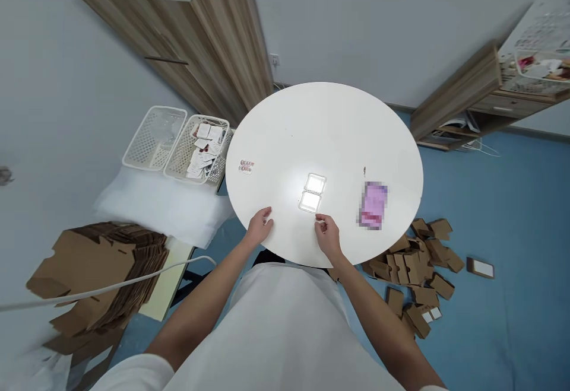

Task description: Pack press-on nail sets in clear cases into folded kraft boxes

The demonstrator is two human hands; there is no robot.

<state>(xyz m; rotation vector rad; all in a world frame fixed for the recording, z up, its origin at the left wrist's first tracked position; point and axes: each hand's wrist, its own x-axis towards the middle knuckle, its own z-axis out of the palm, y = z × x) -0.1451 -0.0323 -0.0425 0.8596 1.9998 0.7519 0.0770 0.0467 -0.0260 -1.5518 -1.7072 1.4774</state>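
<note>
On the round white table (332,121), an opened clear hinged case (310,201) lies flat, its two halves shining with reflected light. My right hand (327,234) is just below the case's lower right corner, fingers bent, a small gap between index finger and thumb. I cannot tell whether it touches the case. To the left of the case, my left hand (259,228) rests by the table's front edge, thumb and fingers apart with nothing between them. A small set of pinkish oval pieces (246,167) lies near the left edge.
A pixelated purple rectangle (373,205) and a tiny dark piece (364,171) lie on the right. Left of the table are two white baskets (176,162), one holding cards, and stacked flat cardboard (107,266). Small brown boxes (409,266) cover the floor at right.
</note>
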